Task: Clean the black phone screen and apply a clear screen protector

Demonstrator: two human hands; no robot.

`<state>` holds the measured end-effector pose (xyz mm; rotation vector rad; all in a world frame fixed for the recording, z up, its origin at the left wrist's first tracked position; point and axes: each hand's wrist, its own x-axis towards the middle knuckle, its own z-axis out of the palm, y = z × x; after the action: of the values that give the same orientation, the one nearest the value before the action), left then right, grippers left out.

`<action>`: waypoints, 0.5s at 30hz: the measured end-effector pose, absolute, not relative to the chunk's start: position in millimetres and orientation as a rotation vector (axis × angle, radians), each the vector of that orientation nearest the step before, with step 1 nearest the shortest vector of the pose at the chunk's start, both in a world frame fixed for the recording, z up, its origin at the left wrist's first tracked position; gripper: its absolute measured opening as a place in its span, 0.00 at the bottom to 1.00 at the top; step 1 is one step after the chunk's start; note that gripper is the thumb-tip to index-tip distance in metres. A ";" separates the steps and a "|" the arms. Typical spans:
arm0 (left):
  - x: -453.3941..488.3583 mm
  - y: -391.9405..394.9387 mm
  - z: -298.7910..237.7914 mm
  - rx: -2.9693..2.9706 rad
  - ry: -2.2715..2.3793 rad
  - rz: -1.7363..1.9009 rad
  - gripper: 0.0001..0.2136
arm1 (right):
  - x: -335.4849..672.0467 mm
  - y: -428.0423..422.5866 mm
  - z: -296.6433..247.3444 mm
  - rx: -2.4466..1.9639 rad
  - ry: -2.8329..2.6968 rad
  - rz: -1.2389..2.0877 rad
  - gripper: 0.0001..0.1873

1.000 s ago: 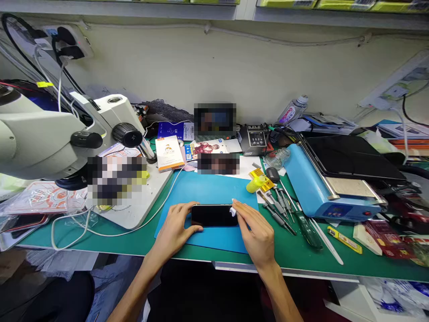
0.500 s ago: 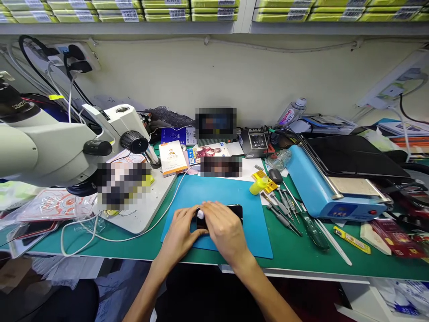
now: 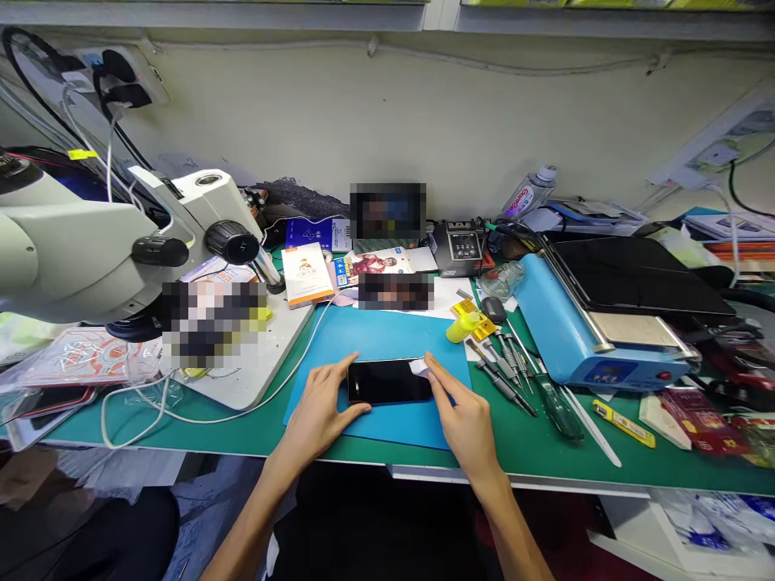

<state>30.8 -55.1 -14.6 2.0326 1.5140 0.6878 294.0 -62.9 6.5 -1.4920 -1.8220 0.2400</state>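
Observation:
A black-screened smartphone (image 3: 387, 382) lies lengthwise, screen up, over the blue mat (image 3: 339, 331). My left hand (image 3: 320, 406) grips its left end, with the thumb along the near edge and the fingers at the far corner. Between the fingertips of my right hand (image 3: 463, 411) is a small white wipe (image 3: 418, 368), pressed on the phone's far right corner. Whether the wipe is paper or cloth cannot be made out.
A white microscope (image 3: 78, 250) stands at left, a white cable (image 3: 242, 415) trailing beside it. Right of the mat lie a yellow bottle (image 3: 462, 327), several screwdrivers (image 3: 505, 387), a green-handled tool (image 3: 558, 407) and a blue heating machine (image 3: 563, 331).
My right hand has moved right with the white wipe, from the phone's left part to its right end, uncovering the screen. My left hand stays at the left end. The view has tilted down.

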 end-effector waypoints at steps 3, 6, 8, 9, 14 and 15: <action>30.3 -54.7 -13.0 2.111 1.491 0.700 0.32 | 291.0 -73.2 2.1 -1.526 -1.854 0.255 0.24; 30.1 -54.0 -12.4 2.164 1.494 0.727 0.31 | 291.6 -86.6 -1.4 -1.518 -1.919 0.249 0.27; 30.2 -53.7 -12.3 2.178 1.502 0.727 0.30 | 293.5 -96.3 -3.1 -1.503 -1.964 0.235 0.29; 30.3 -53.5 -12.3 2.179 1.505 0.723 0.30 | 294.6 -100.6 -3.7 -1.498 -1.981 0.227 0.30; 30.1 -52.5 -12.5 2.168 1.500 0.706 0.30 | 294.0 -103.3 -4.0 -1.502 -2.027 0.204 0.35; 29.9 -52.3 -12.7 2.171 1.494 0.707 0.30 | 292.3 -98.7 -3.8 -1.505 -2.029 0.199 0.36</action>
<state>29.9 -52.3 -12.7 2.1709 1.4937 0.7066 292.3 -98.7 -3.8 -1.5048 -2.0287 0.1992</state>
